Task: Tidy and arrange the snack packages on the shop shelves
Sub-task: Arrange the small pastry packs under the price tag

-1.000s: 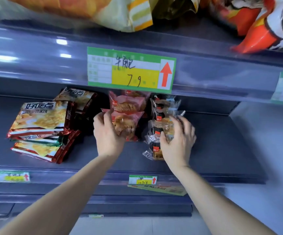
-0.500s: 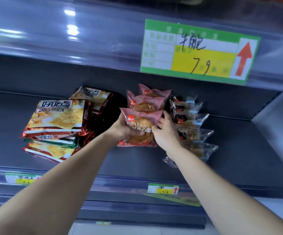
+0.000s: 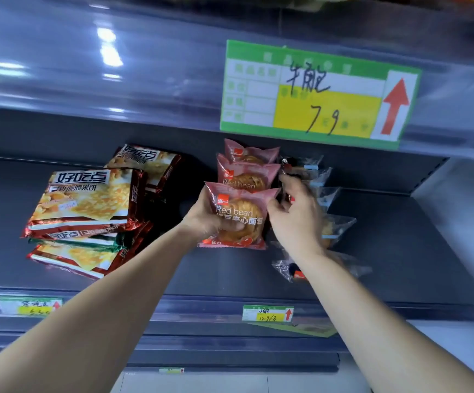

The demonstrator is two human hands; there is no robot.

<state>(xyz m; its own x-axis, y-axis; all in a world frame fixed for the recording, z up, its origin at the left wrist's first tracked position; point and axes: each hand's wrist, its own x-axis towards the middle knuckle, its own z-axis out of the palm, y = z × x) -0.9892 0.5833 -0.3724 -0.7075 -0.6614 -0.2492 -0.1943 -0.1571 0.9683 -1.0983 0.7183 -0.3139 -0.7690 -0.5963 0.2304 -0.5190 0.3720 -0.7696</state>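
My left hand (image 3: 211, 219) grips glossy pink plastic bun pack (image 3: 237, 215); shelf (image 3: 400, 251) matt grey metal; biscuit bags (image 3: 88, 202) at 9 o'clock shiny foil.

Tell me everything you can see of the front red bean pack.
The front red bean pack is a glossy pink plastic bag with crimped ends, printed "Red bean", showing a round brown bun. It stands upright, frontmost of three alike, on the dark shelf. The left hand grips its left side, thumb across the front; the right hand meets its right edge, grip unclear.
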